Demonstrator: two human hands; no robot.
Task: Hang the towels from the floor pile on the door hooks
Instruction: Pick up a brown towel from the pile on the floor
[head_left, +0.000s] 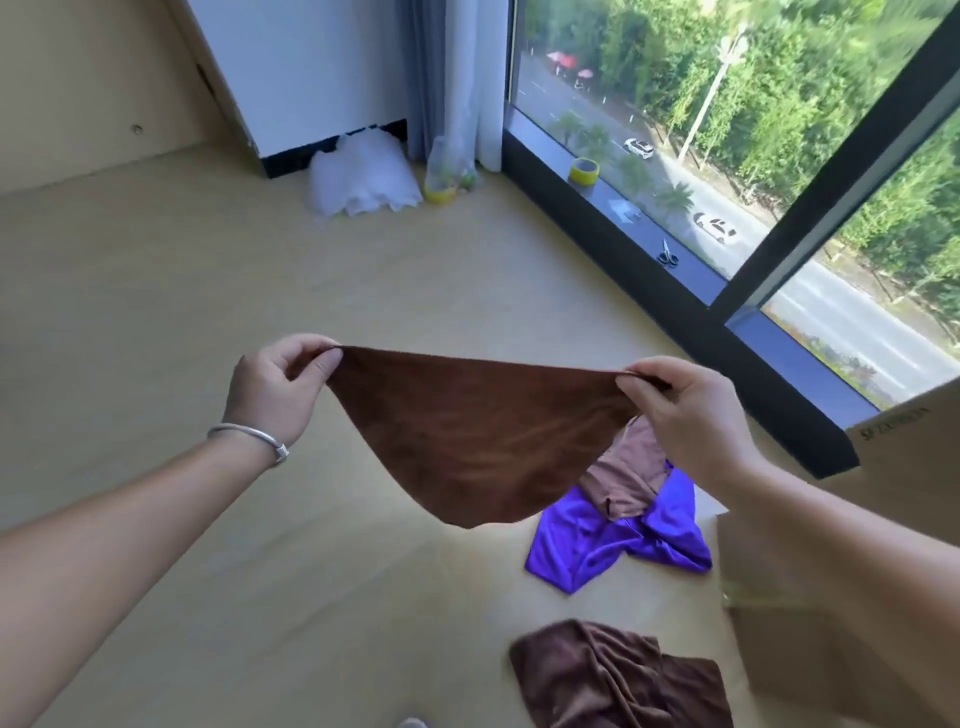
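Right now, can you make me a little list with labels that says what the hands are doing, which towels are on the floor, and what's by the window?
held towel: brown towel, stretched out in the air
left hand: pinches one corner
right hand: pinches the other corner
floor: purple towel with a light brown towel lying on it; dark brown towel apart, nearer the person
window sill: yellow tape roll, scissors
door hooks: not in view

The only print is a dark line on the cardboard box (893, 415) beside the window, too blurred to read.
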